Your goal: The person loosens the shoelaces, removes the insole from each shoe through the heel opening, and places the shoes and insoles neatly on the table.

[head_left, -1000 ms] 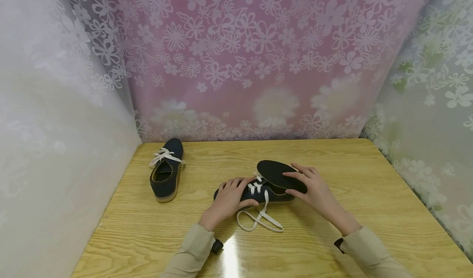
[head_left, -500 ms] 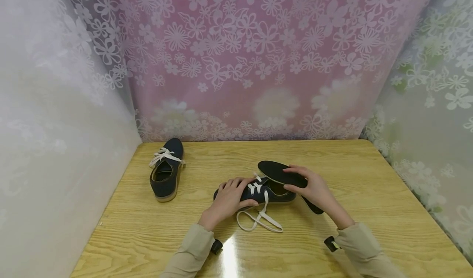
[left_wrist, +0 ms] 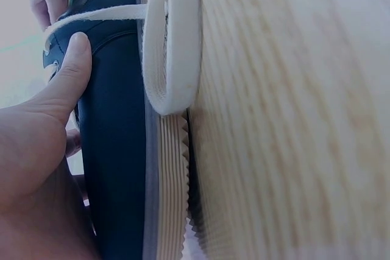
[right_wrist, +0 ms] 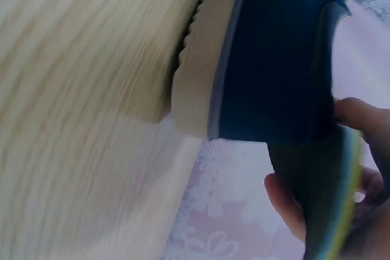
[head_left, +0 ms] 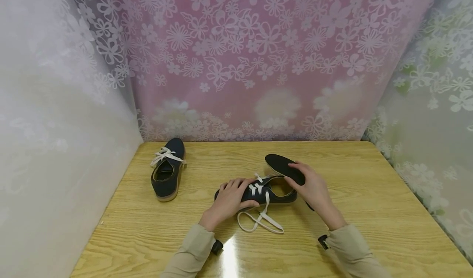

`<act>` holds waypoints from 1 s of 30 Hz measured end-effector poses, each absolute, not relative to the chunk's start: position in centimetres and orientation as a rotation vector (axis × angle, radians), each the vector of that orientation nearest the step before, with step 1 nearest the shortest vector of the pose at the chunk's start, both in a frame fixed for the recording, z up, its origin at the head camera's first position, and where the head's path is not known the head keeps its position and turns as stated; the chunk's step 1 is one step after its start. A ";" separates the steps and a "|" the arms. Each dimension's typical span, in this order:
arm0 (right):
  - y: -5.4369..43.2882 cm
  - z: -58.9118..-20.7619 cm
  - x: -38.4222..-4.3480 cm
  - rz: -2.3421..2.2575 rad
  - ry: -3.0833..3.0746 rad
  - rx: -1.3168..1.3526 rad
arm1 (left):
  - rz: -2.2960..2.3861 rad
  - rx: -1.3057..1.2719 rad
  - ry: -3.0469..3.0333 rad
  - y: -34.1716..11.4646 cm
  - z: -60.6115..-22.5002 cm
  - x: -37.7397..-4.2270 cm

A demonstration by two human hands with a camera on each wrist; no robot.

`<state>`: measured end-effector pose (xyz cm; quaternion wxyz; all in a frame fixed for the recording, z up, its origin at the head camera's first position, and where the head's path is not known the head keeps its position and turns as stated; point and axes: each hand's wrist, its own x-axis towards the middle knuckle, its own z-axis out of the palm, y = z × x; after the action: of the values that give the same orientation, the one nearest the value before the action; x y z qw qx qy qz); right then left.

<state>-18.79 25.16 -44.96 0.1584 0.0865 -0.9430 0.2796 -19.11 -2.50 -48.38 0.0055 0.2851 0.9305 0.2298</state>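
Note:
A navy lace-up shoe [head_left: 282, 198] lies on the table, toe to the left, its collar uncovered. My left hand [head_left: 230, 200] grips its front part, thumb [left_wrist: 72, 68] along the near side and fingers over the top. White laces [head_left: 255, 187] cross its tongue, and a loose loop hangs onto the table. My right hand [head_left: 314, 189] holds a black insole [head_left: 281, 163] between thumb and fingers, just behind and right of the shoe opening. Seen from the right wrist, the insole [right_wrist: 317, 193] has a blue and yellow edge, close beside the shoe's heel [right_wrist: 262, 89].
A second navy shoe [head_left: 164, 187], its white laces tied, stands at the table's left side. The wooden table [head_left: 369, 212] has floral curtains [head_left: 236, 64] behind it and at both sides.
My right hand has drawn the insole away from over the shoe opening, toward the back right, turning it. More of the shoe's inside shows. The left hand keeps its place on the shoe.

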 end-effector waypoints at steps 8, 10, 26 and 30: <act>26.6 -45.2 -19.6 0.507 -2.549 0.160 | 0.721 0.894 2.914 -2.4 -48.4 -19.1; 27.5 -45.4 -20.0 0.458 -2.534 0.130 | 0.721 0.895 2.914 -2.4 -48.3 -19.0; 34.1 -46.4 -20.7 0.292 -2.951 -0.138 | 0.701 0.889 2.925 -2.4 -48.2 -19.0; 34.4 -46.5 -20.7 0.228 -3.055 -0.116 | 0.703 0.890 2.921 -2.4 -48.2 -19.0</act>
<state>-20.74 34.39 -46.46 0.0379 -0.0378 -0.9958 0.0745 -18.98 -2.43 -48.20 0.0040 0.2839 0.9323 0.2242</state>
